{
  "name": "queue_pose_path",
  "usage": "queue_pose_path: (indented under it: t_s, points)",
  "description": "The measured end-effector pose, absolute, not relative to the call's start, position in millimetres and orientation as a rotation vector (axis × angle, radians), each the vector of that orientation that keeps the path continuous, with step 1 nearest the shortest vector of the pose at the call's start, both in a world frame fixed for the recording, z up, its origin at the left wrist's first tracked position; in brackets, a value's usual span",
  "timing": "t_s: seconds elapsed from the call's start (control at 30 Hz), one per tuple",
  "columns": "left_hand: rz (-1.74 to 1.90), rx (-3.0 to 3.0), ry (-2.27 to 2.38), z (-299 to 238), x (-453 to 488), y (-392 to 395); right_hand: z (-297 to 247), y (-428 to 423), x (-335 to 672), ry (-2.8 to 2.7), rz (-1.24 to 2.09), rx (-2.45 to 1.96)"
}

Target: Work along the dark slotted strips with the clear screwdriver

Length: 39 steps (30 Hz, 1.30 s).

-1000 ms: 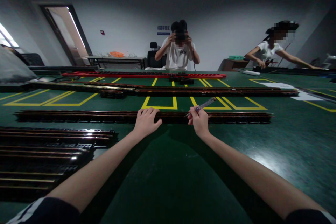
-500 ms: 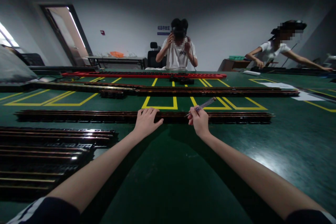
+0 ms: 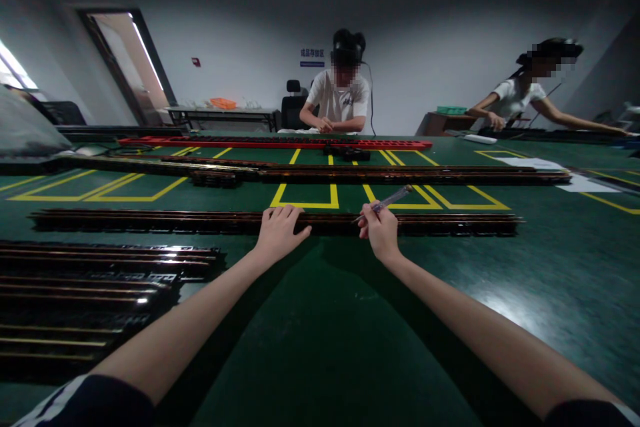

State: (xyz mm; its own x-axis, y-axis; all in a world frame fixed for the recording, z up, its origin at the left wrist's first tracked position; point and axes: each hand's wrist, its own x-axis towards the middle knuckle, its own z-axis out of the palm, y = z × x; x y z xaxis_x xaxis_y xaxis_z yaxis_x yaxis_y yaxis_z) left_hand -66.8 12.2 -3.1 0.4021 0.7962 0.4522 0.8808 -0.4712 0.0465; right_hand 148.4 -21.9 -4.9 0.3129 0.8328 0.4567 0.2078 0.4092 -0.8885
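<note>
In the head view, a long dark strip [image 3: 150,221] with copper-coloured lines lies crosswise on the green table in front of me. My left hand [image 3: 281,232] rests on its near edge, fingers spread and thumb out, holding nothing. Farther right, my right hand [image 3: 381,232] is closed around a slim screwdriver [image 3: 393,199] with a clear, purplish handle. The handle points up and to the right. Its thin tip points down at the strip; whether the tip touches cannot be made out.
Several similar strips [image 3: 75,290] lie at the left near my forearm. Behind are another long strip [image 3: 415,175], a red rail [image 3: 200,142] and white papers [image 3: 537,164]. One person [image 3: 340,97] sits across the green table [image 3: 320,347]; another [image 3: 525,97] reaches out at the right.
The person across the table has lowered both hands from the headset to the table. My hands and the screwdriver look unmoved.
</note>
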Motion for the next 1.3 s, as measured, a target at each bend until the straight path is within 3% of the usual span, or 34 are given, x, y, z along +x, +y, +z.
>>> queue_pose_path:
  t_s: [1.3]
  points:
    - [-0.603,-2.448,-1.477,-4.4,-66.6,13.2,-5.0,-22.1,149.6,-1.217,0.578,-1.107]
